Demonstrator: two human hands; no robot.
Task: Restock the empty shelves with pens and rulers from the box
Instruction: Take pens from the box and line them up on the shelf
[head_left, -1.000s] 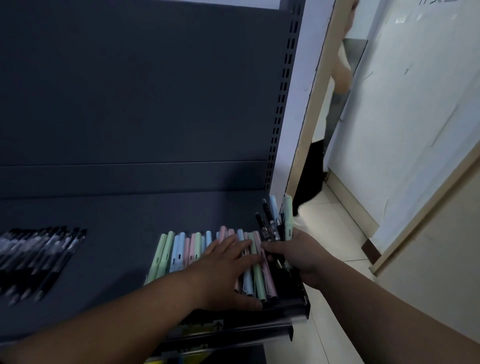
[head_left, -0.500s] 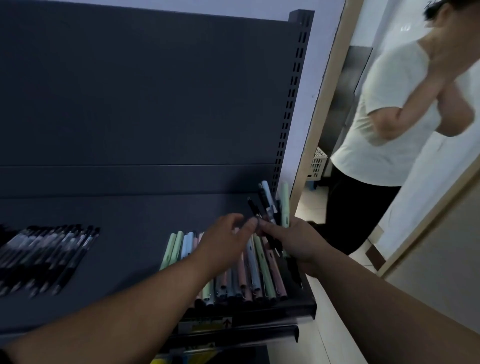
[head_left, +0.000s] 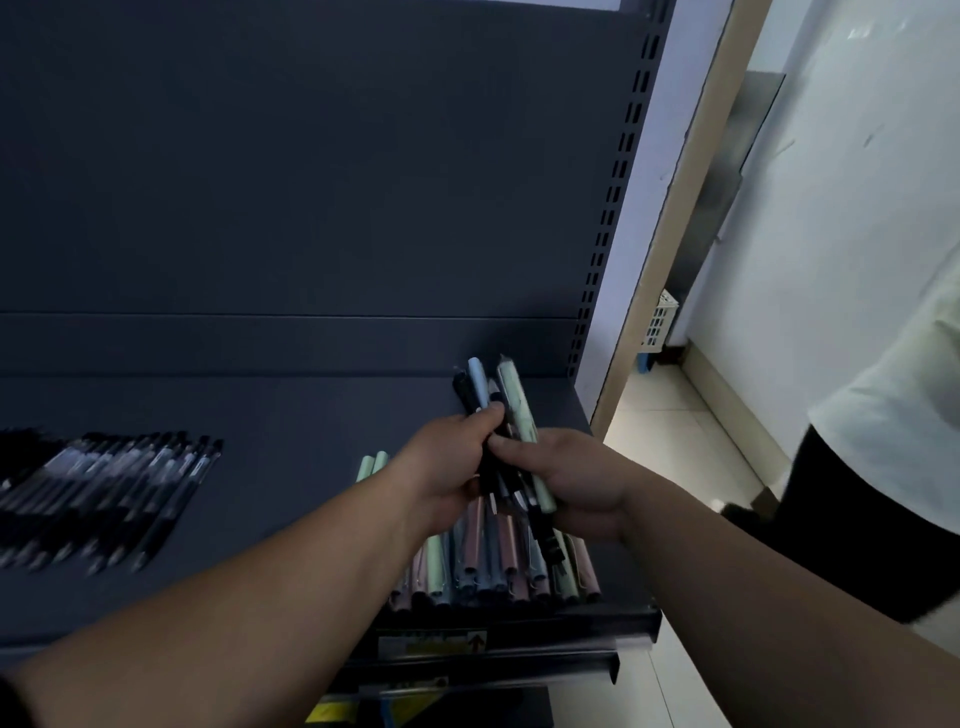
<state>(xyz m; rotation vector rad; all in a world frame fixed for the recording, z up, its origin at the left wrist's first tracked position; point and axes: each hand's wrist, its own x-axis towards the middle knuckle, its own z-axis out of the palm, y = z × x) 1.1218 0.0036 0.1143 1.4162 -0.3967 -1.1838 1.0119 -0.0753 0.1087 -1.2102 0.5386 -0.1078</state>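
Note:
Above the right end of the dark grey shelf, both my hands hold one bundle of pens, black, pale blue and pale green, pointing up and away. My left hand grips the bundle from the left, with the thumb on top. My right hand grips its lower part from the right. Under my hands a row of pastel pens, pink, green and blue, lies side by side on the shelf near its front edge. A second row of black pens lies at the left of the shelf.
The shelf's slotted upright and a wall edge rise to the right. A person in a white top and black trousers stands close at the right on the tiled floor. A white basket sits in the doorway behind.
My left hand has lifted off the pastel row and now grips the pen bundle together with my right hand. The person at the right has shifted further right.

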